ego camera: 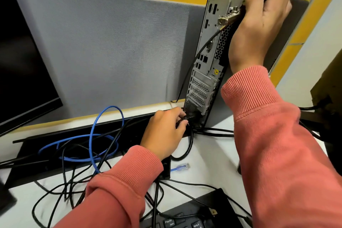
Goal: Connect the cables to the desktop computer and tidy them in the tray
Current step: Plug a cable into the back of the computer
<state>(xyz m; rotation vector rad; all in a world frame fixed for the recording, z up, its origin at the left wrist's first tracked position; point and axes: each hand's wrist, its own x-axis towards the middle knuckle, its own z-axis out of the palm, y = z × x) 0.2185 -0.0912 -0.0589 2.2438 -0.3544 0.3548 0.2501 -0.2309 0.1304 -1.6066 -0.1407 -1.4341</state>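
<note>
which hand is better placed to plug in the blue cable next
Left, probably. The left hand is low at the computer's base, pinching a black plug, and the blue cable's loose end lies just beside its wrist. The right hand grips the top of the case, steadying it.

The desktop computer (207,57) stands upright against the grey partition (111,46), and the monitor (24,57) closes off the left, so the open stretch for a hand lies along the partition between them. Below that, the black cable tray (33,146) is crowded with loops of the blue network cable (96,135) and tangled black cables (74,187) that spill onto the white desk (209,163). The keyboard (185,220) blocks the near edge, leaving a bare patch of desk beside the blue cable's plug (182,167).
</note>
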